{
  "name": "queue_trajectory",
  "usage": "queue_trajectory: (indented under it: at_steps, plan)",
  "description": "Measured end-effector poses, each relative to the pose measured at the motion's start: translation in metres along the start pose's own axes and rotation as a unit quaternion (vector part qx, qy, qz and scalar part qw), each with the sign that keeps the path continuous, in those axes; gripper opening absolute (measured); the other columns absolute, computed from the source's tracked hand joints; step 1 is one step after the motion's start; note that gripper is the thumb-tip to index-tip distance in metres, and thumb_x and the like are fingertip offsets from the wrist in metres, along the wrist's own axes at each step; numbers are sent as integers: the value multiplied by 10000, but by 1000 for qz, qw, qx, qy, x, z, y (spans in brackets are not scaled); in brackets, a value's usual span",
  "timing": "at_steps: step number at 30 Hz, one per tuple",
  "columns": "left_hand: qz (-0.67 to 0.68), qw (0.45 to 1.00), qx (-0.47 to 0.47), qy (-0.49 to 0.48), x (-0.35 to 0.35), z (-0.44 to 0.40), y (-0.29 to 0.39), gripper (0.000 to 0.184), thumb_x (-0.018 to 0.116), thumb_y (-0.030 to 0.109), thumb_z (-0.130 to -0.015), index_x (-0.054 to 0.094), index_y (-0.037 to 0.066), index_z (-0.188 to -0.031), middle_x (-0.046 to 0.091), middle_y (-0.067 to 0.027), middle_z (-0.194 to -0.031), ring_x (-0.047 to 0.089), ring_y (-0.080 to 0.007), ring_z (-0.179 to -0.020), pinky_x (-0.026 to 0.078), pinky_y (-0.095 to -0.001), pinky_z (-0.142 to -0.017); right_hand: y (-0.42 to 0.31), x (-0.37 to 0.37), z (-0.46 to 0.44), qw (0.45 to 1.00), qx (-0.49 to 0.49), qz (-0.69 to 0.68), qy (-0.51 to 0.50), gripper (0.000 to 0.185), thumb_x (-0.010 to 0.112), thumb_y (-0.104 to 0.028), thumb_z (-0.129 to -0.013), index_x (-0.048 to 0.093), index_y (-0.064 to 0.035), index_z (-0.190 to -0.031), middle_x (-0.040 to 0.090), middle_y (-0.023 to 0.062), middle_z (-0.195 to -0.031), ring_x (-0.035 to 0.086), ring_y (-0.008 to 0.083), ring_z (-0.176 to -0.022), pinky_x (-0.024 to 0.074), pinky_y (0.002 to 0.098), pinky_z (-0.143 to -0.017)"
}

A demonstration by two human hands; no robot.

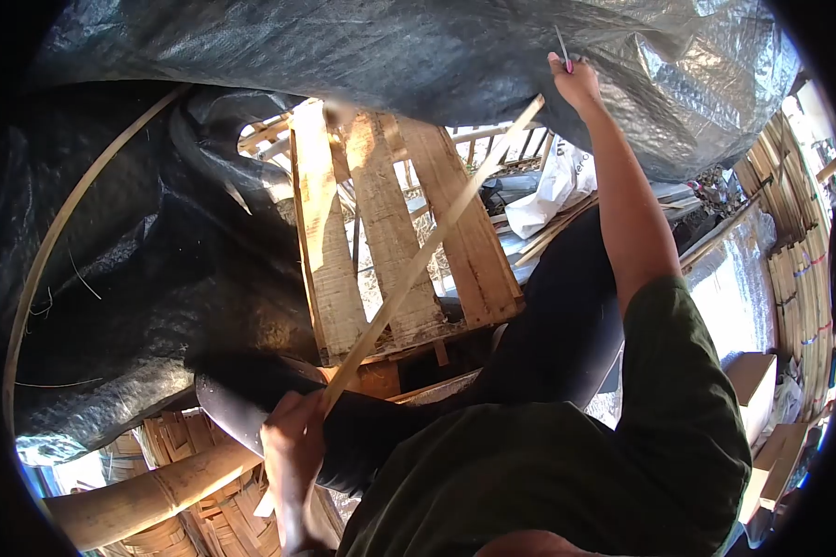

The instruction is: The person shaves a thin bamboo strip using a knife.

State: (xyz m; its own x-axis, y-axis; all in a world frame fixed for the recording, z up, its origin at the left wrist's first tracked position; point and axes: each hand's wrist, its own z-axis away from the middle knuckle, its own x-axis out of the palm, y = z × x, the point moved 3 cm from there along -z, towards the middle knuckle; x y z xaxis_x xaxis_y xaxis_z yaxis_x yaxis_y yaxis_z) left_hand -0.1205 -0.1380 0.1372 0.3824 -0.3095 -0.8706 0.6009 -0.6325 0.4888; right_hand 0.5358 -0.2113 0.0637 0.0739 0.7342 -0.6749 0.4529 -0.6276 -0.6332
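My left hand (293, 436) is closed around the lower end of a long, flat bamboo strip (427, 246), near my left knee. The strip slants up and to the right, over a slatted wooden bench (381, 223). Up at the right, my stretched-out right hand (576, 82) is closed on a knife (562, 45) with a thin blade; its handle is mostly hidden in the fingers. The strip's far end lies just left of and below this hand, and I cannot tell whether they touch.
Black plastic sheeting (418, 56) hangs across the far side and down the left. A curved thin strip (74, 204) runs along it. A thick bamboo pole (158, 492) lies lower left. At right are bundled bamboo slats (799, 278), cardboard boxes (752, 381) and a white sack (553, 190).
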Motion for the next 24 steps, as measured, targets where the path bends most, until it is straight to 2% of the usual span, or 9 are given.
queue_trajectory:
  at_steps: [2,4,5,9,12,16,20,22,24]
  plan:
    - [3,1000,11,10,13,-14,6,91,674,1,-859,712,3,-941,567,-154,-711,599,-319,-609,458,-360,-554,4,-4,0,999,-6,31,-15,602,551,-587,-932,685,-7,-1025,655,260,-1175,605,441,-1126,480,454,-939]
    - [34,998,54,21,23,-28,9,81,666,4,-867,703,4,-939,567,-164,-725,604,-335,-626,458,-366,-557,1,-8,6,997,-54,46,-25,588,567,-579,-921,709,-11,-869,612,336,-1173,571,474,-1148,458,479,-987]
    - [39,999,35,1,25,-36,14,73,650,39,-891,696,10,-940,574,-177,-753,618,-367,-668,471,-387,-572,-2,-11,11,996,-80,37,29,587,575,-566,-920,710,-6,-811,652,335,-1030,604,483,-1065,489,482,-921]
    - [42,994,97,4,52,-75,10,84,638,78,-909,686,11,-928,584,-185,-781,624,-395,-699,481,-423,-589,-13,-22,22,999,-9,32,-32,573,592,-547,-918,700,1,-791,672,302,-865,644,473,-944,516,478,-833]
    - [26,997,70,-8,68,-100,6,102,626,104,-922,678,16,-926,594,-189,-809,625,-413,-719,489,-445,-601,-22,-22,34,998,-46,29,-43,551,616,-520,-914,687,10,-782,672,261,-768,663,460,-835,524,469,-762]
    - [6,994,106,17,82,-129,4,100,619,98,-923,672,14,-922,606,-184,-832,637,-414,-738,502,-456,-621,-52,-18,61,979,-103,45,-167,539,617,-493,-929,674,13,-752,642,226,-652,683,394,-735,514,453,-686]
    - [23,989,143,34,89,-155,-9,93,656,80,-895,686,-5,-913,578,-189,-756,615,-393,-691,468,-434,-607,-81,14,89,946,-199,46,-252,499,639,-453,-930,651,37,-832,635,228,-706,653,386,-701,513,425,-674]
    - [30,989,140,36,90,-165,-15,82,658,71,-886,684,-6,-901,585,-186,-760,618,-391,-697,476,-433,-616,-103,23,119,935,-231,-43,-266,415,671,-371,-931,654,43,-951,684,199,-858,682,332,-782,532,402,-733]
    - [29,988,148,46,94,-172,-24,73,658,68,-885,685,3,-904,594,-182,-771,622,-387,-704,484,-432,-625,-124,43,142,903,-221,19,-368,361,675,-322,-936,661,37,-898,688,207,-1011,693,342,-804,543,415,-774]
